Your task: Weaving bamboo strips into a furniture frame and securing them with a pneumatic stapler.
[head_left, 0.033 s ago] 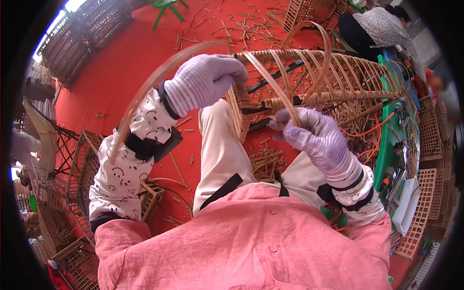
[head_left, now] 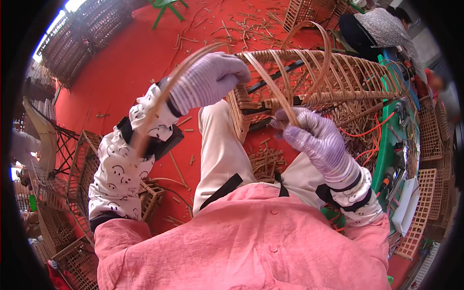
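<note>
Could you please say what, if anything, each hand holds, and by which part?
The right hand pinches a cane strip at the lower end of its slanting stretch. The left hand is by the wicker frame; whether it holds anything is unclear.

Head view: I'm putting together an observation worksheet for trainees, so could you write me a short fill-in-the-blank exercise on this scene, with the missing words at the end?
1. From the woven frame, the pale strip slants ____ to the right hand.
2. In the picture, the left hand is ____ up than the right hand.
3. Both hands wear striped ____.
4. The floor, scattered with scraps, is coloured ____.

Missing words: down; higher; gloves; red.
</note>
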Tool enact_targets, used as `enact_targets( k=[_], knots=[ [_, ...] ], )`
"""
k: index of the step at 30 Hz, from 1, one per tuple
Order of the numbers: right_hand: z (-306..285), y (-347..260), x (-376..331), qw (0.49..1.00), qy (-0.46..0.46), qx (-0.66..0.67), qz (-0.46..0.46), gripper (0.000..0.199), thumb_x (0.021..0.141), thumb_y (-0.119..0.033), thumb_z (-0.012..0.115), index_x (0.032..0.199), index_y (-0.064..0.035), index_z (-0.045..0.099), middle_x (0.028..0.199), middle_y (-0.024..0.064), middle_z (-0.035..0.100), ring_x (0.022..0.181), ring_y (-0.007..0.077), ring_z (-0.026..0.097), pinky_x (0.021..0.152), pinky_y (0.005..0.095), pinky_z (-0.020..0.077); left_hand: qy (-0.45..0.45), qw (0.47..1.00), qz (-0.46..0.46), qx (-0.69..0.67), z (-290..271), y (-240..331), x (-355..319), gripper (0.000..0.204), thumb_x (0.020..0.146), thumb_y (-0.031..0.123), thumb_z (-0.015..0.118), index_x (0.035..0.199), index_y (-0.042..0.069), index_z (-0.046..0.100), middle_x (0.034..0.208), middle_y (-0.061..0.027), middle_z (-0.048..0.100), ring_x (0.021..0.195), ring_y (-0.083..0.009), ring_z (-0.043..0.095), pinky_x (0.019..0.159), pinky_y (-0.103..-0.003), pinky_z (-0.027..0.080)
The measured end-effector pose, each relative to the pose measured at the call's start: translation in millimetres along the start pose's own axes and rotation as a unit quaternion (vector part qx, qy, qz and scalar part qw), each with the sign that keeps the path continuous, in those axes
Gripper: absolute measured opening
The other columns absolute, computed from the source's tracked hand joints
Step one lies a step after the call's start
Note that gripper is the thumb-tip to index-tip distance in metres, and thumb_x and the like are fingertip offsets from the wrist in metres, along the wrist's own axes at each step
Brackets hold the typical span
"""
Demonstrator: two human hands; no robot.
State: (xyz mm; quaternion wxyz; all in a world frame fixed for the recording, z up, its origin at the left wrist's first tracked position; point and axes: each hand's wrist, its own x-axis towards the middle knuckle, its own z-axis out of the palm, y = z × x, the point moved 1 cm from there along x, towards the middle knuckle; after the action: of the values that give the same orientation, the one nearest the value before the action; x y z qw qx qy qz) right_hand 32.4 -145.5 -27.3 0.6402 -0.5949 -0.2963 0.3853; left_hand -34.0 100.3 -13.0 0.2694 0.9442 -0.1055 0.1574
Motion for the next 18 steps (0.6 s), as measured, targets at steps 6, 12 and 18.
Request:
enact_targets(
  k=[6,12,18],
  knots=[
    [-3,36,-2,0.995,-0.024,-0.054,-0.083,0.012,0.080,-0.009,0.068,0.081,0.0000,0.060,0.120,0.0127,0.052,0.090,0.0093,0.054,0.073,0.0237,0.0449,-0.060,0.766,-0.393,-0.505,18,1,22,0.021,0.074,0.013,0.064,0.095,0.010,0.063,0.086,-0.0077,0.064,0.084,-0.0248,0.061,0.080,-0.033,0.049],
    [0,63,6,0.974,-0.029,-0.090,-0.207,0.010,0.079,-0.008,0.069,0.081,-0.0028,0.061,0.115,0.0098,0.053,0.097,0.0158,0.053,0.081,0.0276,0.0434,-0.208,0.928,-0.213,-0.223,29,-16,43,0.010,0.075,0.019,0.061,0.082,0.013,0.062,0.078,-0.0018,0.062,0.075,-0.0216,0.061,0.076,-0.034,0.048],
    [9,66,4,0.964,0.069,-0.107,-0.232,0.017,0.076,-0.005,0.068,0.091,-0.0034,0.062,0.098,0.0144,0.059,0.083,0.0246,0.060,0.072,0.0329,0.0485,-0.131,0.980,0.022,0.151,13,17,44,0.012,0.067,0.019,0.065,0.072,0.008,0.063,0.070,-0.0078,0.061,0.069,-0.0272,0.060,0.061,-0.035,0.049]
  ],
)
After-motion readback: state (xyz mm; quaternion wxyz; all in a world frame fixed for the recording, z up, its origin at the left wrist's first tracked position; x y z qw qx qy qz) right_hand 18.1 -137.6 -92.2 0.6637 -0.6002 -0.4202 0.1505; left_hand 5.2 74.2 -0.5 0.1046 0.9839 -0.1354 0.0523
